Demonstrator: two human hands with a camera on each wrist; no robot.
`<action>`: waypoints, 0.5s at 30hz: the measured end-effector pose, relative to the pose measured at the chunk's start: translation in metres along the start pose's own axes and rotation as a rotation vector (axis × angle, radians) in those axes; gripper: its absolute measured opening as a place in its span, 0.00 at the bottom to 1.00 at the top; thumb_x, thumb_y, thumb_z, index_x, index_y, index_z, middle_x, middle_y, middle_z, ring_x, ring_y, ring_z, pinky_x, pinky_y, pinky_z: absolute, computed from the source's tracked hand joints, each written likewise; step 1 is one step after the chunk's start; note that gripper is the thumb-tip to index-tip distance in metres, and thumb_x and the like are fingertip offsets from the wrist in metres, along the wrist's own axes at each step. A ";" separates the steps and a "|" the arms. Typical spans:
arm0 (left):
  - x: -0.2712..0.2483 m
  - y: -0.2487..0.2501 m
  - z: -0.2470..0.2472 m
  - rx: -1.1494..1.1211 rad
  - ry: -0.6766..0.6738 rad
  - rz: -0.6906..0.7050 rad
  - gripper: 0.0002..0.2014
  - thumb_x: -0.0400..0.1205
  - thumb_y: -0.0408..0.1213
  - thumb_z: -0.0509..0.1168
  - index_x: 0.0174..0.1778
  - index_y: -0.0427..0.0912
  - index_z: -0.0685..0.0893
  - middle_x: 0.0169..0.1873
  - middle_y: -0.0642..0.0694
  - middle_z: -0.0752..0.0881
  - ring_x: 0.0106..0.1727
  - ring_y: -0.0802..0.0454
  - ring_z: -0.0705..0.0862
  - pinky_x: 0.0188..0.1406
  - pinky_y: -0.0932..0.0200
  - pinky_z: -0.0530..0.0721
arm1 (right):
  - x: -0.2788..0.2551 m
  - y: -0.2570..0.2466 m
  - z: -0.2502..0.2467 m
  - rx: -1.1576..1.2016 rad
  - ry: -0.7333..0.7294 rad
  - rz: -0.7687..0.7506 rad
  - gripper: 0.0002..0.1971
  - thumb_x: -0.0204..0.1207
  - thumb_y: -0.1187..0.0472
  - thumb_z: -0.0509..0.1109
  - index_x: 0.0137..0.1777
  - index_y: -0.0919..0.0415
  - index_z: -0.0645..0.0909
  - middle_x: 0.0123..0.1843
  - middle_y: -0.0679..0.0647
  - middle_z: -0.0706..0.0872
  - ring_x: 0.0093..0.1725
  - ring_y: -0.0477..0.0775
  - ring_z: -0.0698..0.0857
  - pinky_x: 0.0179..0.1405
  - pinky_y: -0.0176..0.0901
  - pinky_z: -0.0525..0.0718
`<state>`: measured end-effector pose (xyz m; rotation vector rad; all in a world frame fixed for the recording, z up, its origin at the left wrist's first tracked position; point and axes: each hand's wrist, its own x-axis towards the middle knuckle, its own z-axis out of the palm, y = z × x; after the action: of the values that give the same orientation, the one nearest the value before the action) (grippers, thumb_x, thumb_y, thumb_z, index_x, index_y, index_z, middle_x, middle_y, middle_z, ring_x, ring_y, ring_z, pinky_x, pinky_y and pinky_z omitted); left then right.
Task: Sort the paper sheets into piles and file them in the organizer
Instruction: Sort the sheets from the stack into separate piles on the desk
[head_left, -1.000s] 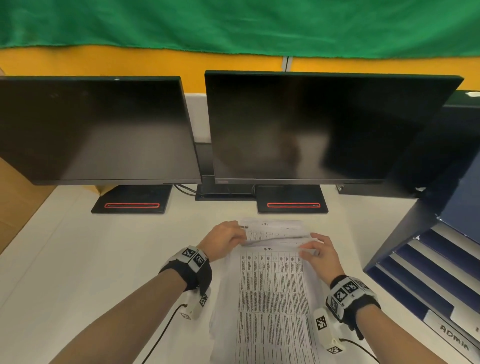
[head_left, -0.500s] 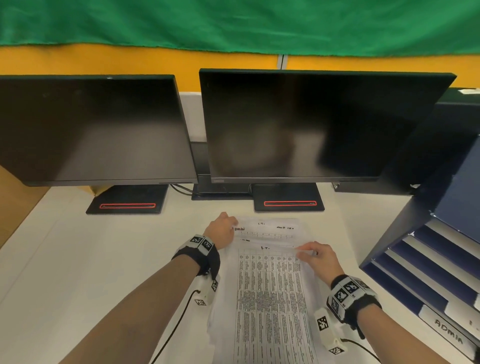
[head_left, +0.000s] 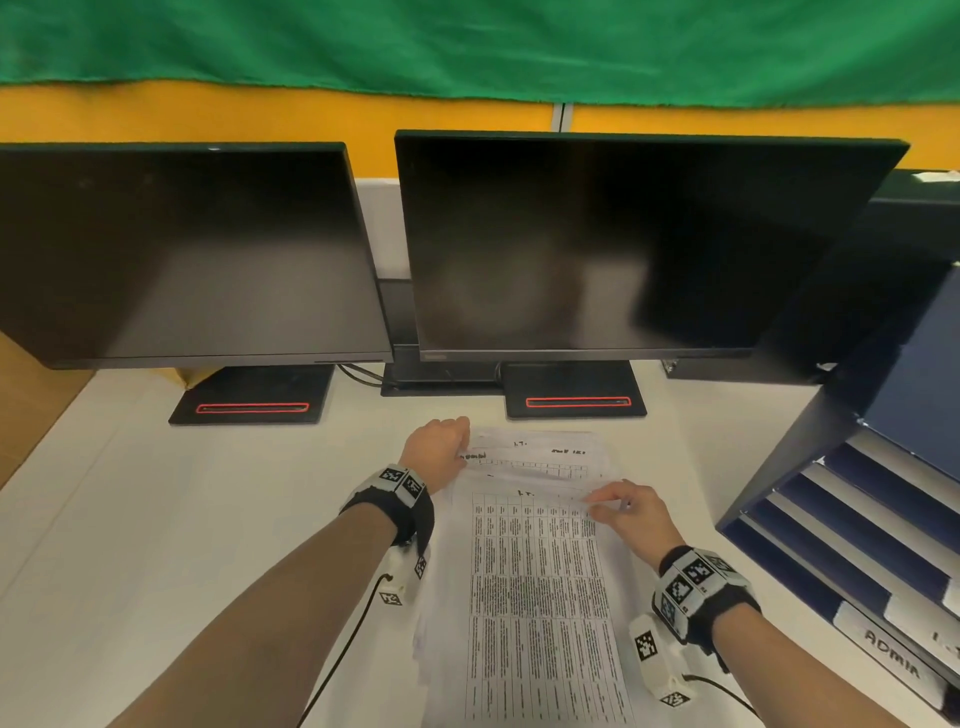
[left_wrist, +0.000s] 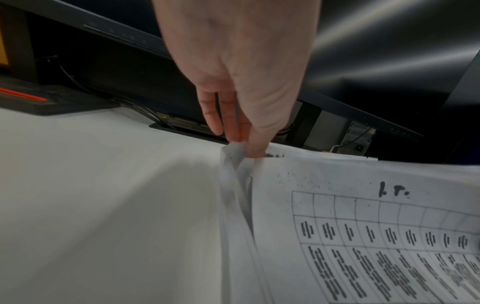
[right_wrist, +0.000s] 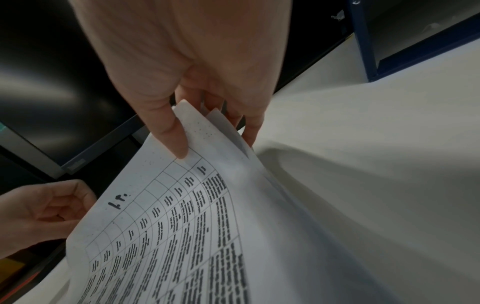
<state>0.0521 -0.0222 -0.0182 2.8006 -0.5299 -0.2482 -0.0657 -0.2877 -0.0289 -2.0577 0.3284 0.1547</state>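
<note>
Since 1 s ago the top sheet slid toward frame bottom, baring another w/ a label; left hand & right hand both pinch corners, organizer unfilled at right.

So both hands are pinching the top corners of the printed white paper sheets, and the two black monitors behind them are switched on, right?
Not quite: the two black monitors are dark in the head view. The left hand and right hand do pinch the printed white paper sheets at the top corners.

Printed paper sheets lie stacked on the desk, left of the blue organizer.
</note>
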 end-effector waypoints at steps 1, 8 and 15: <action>0.000 0.001 -0.001 0.013 -0.010 0.005 0.04 0.81 0.36 0.63 0.49 0.44 0.75 0.49 0.44 0.84 0.48 0.46 0.79 0.45 0.57 0.75 | 0.000 0.001 0.000 -0.003 -0.007 -0.001 0.04 0.70 0.66 0.74 0.43 0.58 0.89 0.50 0.54 0.86 0.46 0.42 0.80 0.45 0.29 0.71; -0.006 0.000 -0.005 0.039 0.059 0.106 0.08 0.86 0.36 0.56 0.56 0.43 0.78 0.51 0.43 0.85 0.47 0.48 0.79 0.45 0.60 0.73 | 0.000 -0.002 0.001 -0.019 -0.027 -0.012 0.05 0.70 0.66 0.74 0.42 0.56 0.88 0.52 0.55 0.85 0.52 0.49 0.80 0.49 0.32 0.71; -0.024 -0.009 0.000 -0.342 -0.033 0.168 0.04 0.82 0.35 0.64 0.45 0.42 0.84 0.52 0.47 0.87 0.50 0.50 0.83 0.44 0.73 0.75 | 0.004 0.002 0.003 0.074 0.048 0.035 0.09 0.67 0.69 0.77 0.34 0.53 0.86 0.63 0.49 0.75 0.65 0.53 0.75 0.74 0.56 0.68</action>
<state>0.0333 -0.0051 -0.0179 2.4106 -0.6585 -0.3171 -0.0626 -0.2868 -0.0326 -1.9860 0.3941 0.1128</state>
